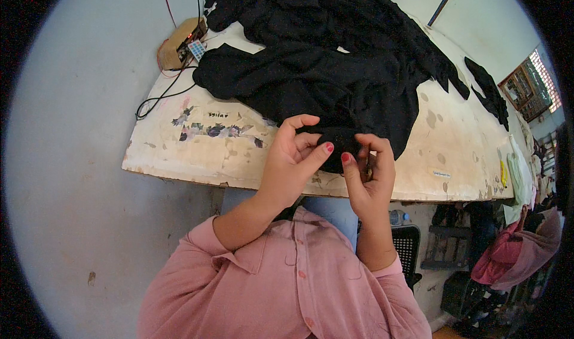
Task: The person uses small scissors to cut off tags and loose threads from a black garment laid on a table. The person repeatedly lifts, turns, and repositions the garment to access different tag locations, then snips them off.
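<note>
A large heap of black fabric (311, 81) is spread over the table, and its near edge is drawn up between my two hands. My left hand (290, 162) closes on the left of this edge with the thumb and curled fingers, the index finger arched above. At the right, my right hand (373, 174) holds the same edge between thumb and bent fingers. The thumbs point toward each other, a short gap apart. Some of the right fingers are hidden behind the cloth and hand.
A worn pale table (442, 165) with peeling patches lies beneath. At its left corner stand a brown box device (179, 43), a small remote control (196, 50) and looped black cable (158, 102). Another black cloth piece (490, 90) lies right. A black chair (408, 246) and a water bottle (397, 218) are below.
</note>
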The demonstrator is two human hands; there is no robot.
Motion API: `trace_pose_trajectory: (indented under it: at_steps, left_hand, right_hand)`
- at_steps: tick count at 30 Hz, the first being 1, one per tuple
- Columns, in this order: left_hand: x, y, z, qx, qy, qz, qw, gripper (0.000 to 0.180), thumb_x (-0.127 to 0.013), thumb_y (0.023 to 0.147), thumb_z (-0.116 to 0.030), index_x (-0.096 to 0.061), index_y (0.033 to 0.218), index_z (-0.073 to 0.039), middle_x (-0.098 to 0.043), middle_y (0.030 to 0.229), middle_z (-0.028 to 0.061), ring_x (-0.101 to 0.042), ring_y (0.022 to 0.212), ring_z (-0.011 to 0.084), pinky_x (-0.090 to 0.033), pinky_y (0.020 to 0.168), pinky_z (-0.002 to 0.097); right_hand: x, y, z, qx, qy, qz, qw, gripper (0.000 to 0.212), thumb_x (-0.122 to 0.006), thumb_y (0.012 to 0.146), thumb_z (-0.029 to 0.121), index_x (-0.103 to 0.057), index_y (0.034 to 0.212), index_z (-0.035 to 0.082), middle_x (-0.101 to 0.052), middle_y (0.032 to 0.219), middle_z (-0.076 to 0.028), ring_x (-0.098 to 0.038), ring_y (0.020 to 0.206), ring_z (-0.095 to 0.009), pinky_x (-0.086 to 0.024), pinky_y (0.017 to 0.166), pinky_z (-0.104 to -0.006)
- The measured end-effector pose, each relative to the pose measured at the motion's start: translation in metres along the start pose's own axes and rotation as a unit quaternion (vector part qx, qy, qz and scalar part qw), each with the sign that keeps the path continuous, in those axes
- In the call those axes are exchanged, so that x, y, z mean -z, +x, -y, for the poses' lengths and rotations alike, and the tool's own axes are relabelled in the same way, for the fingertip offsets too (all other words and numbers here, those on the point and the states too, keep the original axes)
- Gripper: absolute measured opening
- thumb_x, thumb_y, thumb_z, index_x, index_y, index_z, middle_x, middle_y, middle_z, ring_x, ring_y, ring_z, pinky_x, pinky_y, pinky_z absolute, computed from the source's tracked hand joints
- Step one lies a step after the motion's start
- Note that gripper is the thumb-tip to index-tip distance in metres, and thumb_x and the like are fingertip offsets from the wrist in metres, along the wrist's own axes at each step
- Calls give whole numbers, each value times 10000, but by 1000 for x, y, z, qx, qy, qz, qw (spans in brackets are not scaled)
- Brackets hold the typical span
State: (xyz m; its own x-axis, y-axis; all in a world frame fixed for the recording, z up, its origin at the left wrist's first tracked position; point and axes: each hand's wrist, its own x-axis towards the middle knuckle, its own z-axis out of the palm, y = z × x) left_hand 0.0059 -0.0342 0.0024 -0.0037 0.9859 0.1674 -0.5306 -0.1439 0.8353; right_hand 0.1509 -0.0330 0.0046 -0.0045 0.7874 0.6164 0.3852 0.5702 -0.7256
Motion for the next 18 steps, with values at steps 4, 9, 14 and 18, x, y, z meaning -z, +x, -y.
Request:
trace_pose_trajectory:
  at_steps: [4,9,14,18]
  left_hand:
    - [3,-9,0,-5,52,100,994,440,-602,880,18,-441,1289,-3,-639,969,92,-610,954,120,-490,821,233]
    - [39,-8,-16,63,56,264,961,386,-544,918,14,-473,1297,3,-633,1060,75,-594,1003,109,-477,841,218]
    - [42,29,-14,-240,464,14,853,560,-670,837,-114,-431,1332,-4,-582,1154,172,-547,1094,260,-430,932,370]
    - [42,56,-6,-264,604,47,751,724,-722,764,-226,-382,1372,-26,-519,1208,225,-446,1172,398,-351,998,467]
  right_hand:
    - [-1,-4,-6,-150,149,0,977,375,-725,811,110,-539,1122,14,-526,876,-39,-496,763,-105,-423,696,-233]
    - [13,-13,-26,-124,252,-21,959,258,-611,749,36,-523,990,15,-503,864,-62,-470,801,-148,-396,761,-259]
    - [36,-21,-36,-82,463,210,857,339,-569,669,339,-519,725,8,-513,747,-92,-471,731,-200,-342,632,-312]
    - [86,0,-45,-4,396,434,809,457,-538,697,497,-531,627,45,-517,684,-90,-492,648,-213,-351,591,-320]
